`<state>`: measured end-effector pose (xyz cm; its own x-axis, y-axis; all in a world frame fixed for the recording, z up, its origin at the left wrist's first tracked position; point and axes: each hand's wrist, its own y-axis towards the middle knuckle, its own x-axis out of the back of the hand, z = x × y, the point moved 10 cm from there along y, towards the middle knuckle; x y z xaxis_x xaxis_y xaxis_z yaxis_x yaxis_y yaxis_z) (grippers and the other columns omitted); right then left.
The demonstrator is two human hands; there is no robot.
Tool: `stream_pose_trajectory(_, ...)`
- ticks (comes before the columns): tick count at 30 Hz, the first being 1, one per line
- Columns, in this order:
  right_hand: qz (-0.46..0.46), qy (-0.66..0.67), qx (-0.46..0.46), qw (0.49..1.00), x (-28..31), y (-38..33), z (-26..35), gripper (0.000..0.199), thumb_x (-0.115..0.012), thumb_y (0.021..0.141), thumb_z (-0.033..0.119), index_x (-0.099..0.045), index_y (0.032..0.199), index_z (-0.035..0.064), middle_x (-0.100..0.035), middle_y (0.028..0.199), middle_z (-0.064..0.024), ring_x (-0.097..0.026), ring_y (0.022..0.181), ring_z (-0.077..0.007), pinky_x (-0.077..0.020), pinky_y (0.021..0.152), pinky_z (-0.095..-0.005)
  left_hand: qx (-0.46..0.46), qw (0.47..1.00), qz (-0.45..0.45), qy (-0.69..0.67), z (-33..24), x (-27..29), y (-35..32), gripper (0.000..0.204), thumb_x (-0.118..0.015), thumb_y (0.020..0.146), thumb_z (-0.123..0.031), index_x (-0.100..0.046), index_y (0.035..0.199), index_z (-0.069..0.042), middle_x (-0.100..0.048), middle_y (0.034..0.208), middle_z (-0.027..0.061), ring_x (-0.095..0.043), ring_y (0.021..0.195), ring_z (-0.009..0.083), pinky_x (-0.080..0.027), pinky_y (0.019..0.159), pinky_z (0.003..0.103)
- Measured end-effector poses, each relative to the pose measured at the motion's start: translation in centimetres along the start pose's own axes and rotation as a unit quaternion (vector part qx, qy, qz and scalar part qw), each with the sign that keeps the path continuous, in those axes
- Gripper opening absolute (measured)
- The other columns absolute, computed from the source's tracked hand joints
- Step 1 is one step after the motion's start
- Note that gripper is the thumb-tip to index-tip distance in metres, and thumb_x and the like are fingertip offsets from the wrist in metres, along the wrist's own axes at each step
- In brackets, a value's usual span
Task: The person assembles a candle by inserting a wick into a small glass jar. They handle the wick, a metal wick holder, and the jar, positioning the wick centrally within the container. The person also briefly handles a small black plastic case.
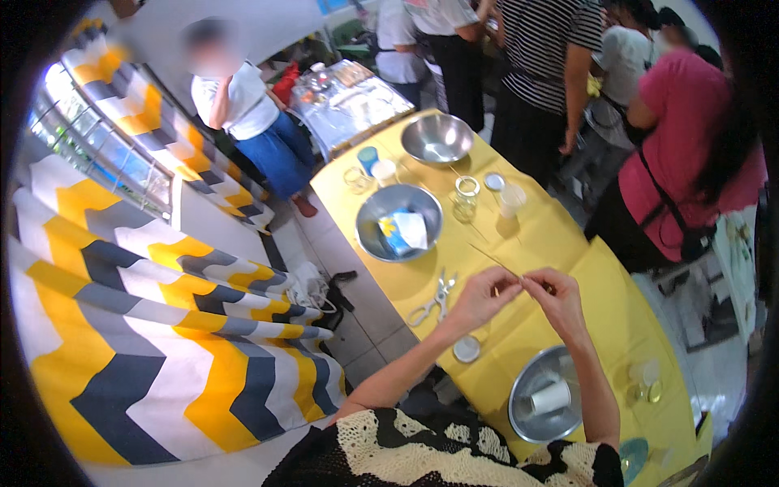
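Over the middle of the yellow-covered table (pixel 617 325), my left hand (pixel 485 299) and my right hand (pixel 555 300) meet almost fingertip to fingertip. Both pinch a thin dark strand (pixel 497 260), whose free end points away to the upper left; whether it is a stick or a string I cannot tell. White-handled scissors (pixel 439 301) lie partly spread just left of my left hand. Below that hand is a round lid (pixel 466 349). A steel bowl (pixel 526 380) stands below my right hand, with a white cup (pixel 552 398) on its side in it.
Farther along stand a steel bowl (pixel 367 219) holding a blue-and-white packet (pixel 406 232), another steel bowl (pixel 436 140), a glass jar (pixel 464 208) and a plastic cup (pixel 511 200). A glass (pixel 653 393) is at right. People stand around the far side; a zigzag curtain (pixel 162 365) hangs left.
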<state>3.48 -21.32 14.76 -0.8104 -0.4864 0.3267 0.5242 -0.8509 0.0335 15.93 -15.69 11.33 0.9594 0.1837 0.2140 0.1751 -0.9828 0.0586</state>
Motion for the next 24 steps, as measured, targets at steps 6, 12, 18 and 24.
stream_pose_trajectory(6,-0.007,-0.064,0.094,0.993,-0.5,0.1,3.0,0.009,-0.067,0.083,0.006,-0.069,0.088,-0.0016,-0.06,0.07,-0.0036,-0.052,0.063,-0.0083,-0.04,0.057,-0.0227,-0.061,0.997,-0.053,-0.009,-1.5,1.1,-0.5,0.018,-0.065,0.086,-0.018,-0.061,0.09,0.0,-0.063,0.079,0.0083,-0.057,0.07,0.0163,-0.045,0.064,0.03)
stream_pose_trajectory(12,0.033,0.008,0.013,0.999,-1.6,0.2,1.3,0.012,-0.066,0.085,0.008,-0.069,0.091,-0.0029,-0.065,0.074,-0.0041,-0.056,0.067,-0.008,-0.0438,0.06,-0.0223,-0.115,0.988,-0.097,0.02,-2.3,1.8,-1.4,0.016,-0.065,0.086,-0.016,-0.06,0.088,-0.001,-0.064,0.081,0.0085,-0.06,0.073,0.0187,-0.046,0.066,0.03)
stream_pose_trajectory(18,0.012,0.051,0.049,0.997,-1.7,0.1,-0.2,0.013,-0.066,0.085,0.008,-0.069,0.093,-0.0017,-0.067,0.081,-0.0054,-0.059,0.072,-0.0095,-0.0469,0.064,-0.0239,-0.013,0.995,-0.043,-0.088,1.4,0.1,-0.2,0.021,-0.066,0.087,-0.02,-0.065,0.097,-0.001,-0.066,0.088,0.0047,-0.06,0.081,0.0121,-0.048,0.074,0.028)
stream_pose_trajectory(24,-0.008,-0.031,0.123,0.992,-1.8,0.0,1.4,0.012,-0.067,0.084,0.01,-0.069,0.093,0.0027,-0.066,0.084,-0.0062,-0.06,0.073,-0.0142,-0.0477,0.062,-0.027,0.15,0.952,0.014,-0.267,4.1,-0.1,-1.4,0.031,-0.064,0.089,-0.03,-0.067,0.101,-0.002,-0.065,0.088,0.0011,-0.056,0.077,0.0086,-0.043,0.072,0.021)
